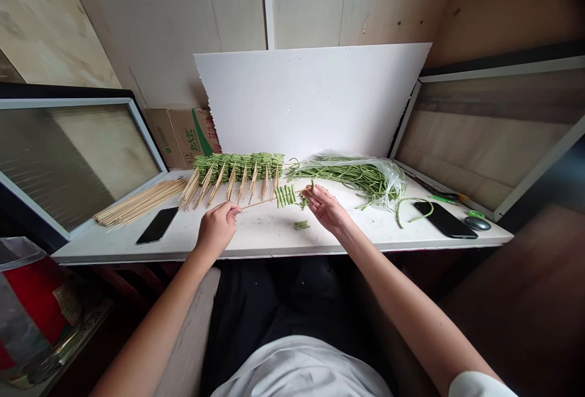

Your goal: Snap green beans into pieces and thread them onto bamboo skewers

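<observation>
My left hand [218,227] is closed around the near end of a bamboo skewer [258,203] that carries several short green bean pieces [286,195]. My right hand [325,206] pinches a bean piece [304,200] at the skewer's tip. A loose bean piece [301,225] lies on the white table [274,238] just below. Behind my hands sits a row of finished bean skewers [237,172].
A pile of bare skewers [137,203] and a black phone [158,225] lie at the left. Long green beans in a clear bag [361,176] lie at the right, with a second phone [445,219], a small dark oval object [478,223] and a cardboard box [185,136] behind.
</observation>
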The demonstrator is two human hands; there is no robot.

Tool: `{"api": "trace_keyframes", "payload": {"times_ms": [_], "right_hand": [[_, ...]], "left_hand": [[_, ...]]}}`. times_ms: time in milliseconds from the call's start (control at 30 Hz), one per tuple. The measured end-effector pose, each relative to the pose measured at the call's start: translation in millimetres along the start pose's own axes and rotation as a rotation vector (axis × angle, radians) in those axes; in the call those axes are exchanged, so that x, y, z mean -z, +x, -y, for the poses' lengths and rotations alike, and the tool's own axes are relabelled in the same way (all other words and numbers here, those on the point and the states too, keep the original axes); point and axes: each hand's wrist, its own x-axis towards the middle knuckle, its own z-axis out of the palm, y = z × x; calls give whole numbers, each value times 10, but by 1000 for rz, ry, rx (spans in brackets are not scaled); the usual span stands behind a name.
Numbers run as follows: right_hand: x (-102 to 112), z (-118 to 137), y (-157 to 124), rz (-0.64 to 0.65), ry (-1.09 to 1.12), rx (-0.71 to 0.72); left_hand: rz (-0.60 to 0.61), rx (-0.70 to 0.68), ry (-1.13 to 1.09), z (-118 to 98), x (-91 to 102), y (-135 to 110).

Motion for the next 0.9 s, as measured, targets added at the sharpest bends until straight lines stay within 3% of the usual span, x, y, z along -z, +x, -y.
{"api": "trace_keyframes", "payload": {"times_ms": [900], "right_hand": [[-49, 11, -50, -14, -129, 82]], "left_hand": [[1, -28, 50, -67, 43, -8]]}}
